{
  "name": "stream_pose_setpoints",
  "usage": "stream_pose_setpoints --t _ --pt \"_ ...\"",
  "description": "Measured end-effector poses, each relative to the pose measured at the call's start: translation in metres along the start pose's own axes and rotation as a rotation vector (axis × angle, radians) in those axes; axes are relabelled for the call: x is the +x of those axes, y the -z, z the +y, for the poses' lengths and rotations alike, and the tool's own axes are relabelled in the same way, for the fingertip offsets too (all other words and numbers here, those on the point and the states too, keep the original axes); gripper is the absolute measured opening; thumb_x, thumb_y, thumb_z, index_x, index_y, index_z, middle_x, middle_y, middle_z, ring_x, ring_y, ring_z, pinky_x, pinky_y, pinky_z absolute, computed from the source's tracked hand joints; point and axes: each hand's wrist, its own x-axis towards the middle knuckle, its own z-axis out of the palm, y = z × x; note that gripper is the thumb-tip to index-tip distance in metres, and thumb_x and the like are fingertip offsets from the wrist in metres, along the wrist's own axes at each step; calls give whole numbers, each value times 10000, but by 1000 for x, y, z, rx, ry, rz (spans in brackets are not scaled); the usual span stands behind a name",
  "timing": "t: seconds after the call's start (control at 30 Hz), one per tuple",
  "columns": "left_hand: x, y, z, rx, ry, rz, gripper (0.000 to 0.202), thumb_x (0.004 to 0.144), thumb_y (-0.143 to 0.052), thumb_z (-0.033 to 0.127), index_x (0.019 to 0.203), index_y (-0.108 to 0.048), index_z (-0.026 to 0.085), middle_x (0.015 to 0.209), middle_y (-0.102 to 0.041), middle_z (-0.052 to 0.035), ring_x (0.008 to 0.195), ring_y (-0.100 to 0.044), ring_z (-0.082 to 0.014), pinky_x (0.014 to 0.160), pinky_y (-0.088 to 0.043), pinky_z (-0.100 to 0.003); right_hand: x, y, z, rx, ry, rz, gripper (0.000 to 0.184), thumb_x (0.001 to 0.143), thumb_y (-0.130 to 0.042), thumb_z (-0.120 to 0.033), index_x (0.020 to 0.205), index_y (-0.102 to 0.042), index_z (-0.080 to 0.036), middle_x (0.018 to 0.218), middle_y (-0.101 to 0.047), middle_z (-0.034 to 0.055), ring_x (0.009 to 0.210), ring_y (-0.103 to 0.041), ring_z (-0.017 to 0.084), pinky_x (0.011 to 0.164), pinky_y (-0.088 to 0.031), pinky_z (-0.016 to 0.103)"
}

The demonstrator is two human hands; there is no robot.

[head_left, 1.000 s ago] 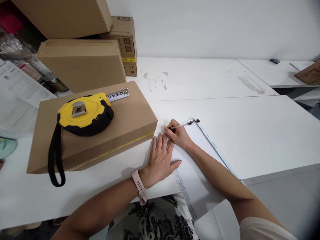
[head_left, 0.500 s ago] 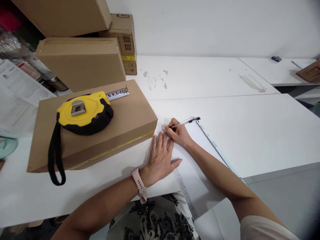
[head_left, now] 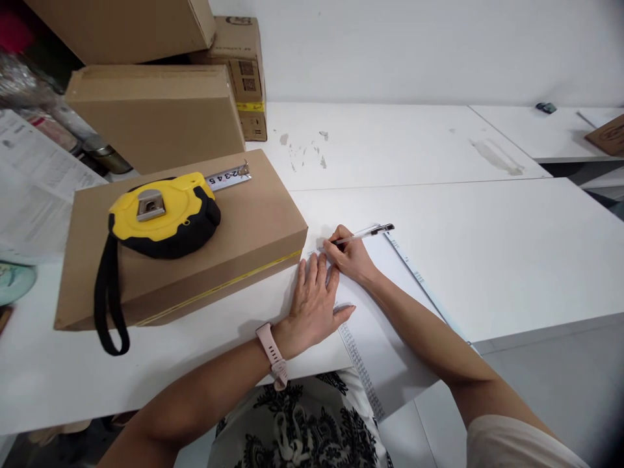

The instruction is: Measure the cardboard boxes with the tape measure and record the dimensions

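My right hand (head_left: 351, 255) pinches a clear-barrelled pen (head_left: 365, 233), its tip down at the upper left of a spiral notebook (head_left: 385, 338). Flat across the notebook's left edge lies my left hand (head_left: 316, 300), fingers stretched out, a pink watch strap on the wrist. The notebook overhangs the front edge of the white table (head_left: 468, 253). To the left of my hands sits a closed cardboard box (head_left: 263, 227). On its top rests a yellow and black tape measure (head_left: 163, 214), with a short length of blade out and a black strap hanging over the box's front.
More cardboard boxes (head_left: 156, 117) are stacked behind, against the wall. Printed sheets (head_left: 34, 175) and plastic-wrapped items stand at the far left. A small dark object (head_left: 546, 108) and part of a brown box (head_left: 607, 136) lie at the far right.
The whole view has shifted slightly. My right hand keeps its pinch on the pen near the same spot, with the pen's angle barely altered. My left hand stays flat.
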Motion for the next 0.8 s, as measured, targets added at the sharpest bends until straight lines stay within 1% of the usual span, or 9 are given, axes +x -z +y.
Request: stream_pose_setpoints --t 0.13,0.3,0.4,0.67,0.8 --pt "0 1 0 2 3 5 855 931 -504 656 1480 -390 11 1569 -363 -315 1511 -241 -447 1238 -158 -580 0 0 1 7 -1 -2 239 850 -623 -378 735 -475 -230 613 -438 -56 545 -380 113 530 -330 277" --pt "-1 0 0 -11 4 -10 857 934 -498 655 1482 -381 6 1568 -358 -324 1509 -242 -450 1237 -153 -585 0 0 1 -2 3 -5 251 849 -629 -391 735 -472 -233 612 -438 -55 544 -377 114 526 -328 278" --pt "-1 -1 0 -15 8 -8 855 935 -487 660 1491 -370 20 1573 -360 -311 1518 -224 -442 1237 -147 -592 0 0 1 -9 5 1 254 849 -629 -395 735 -470 -232 610 -436 -54 553 -381 117 530 -329 276" --pt "0 2 1 -4 2 -21 863 934 -503 652 1484 -378 -1 1564 -352 -337 1506 -239 -464 1233 -154 -590 0 0 1 4 0 -15 220 829 -622 -338 716 -464 -234 593 -430 -57 543 -386 117 524 -319 277" --pt "0 3 0 -16 6 -28 855 938 -494 651 1490 -369 11 1577 -346 -320 1514 -234 -444 1239 -147 -583 0 0 1 -18 -1 -1 209 830 -614 -338 722 -467 -236 594 -434 -56 548 -389 119 527 -324 275"
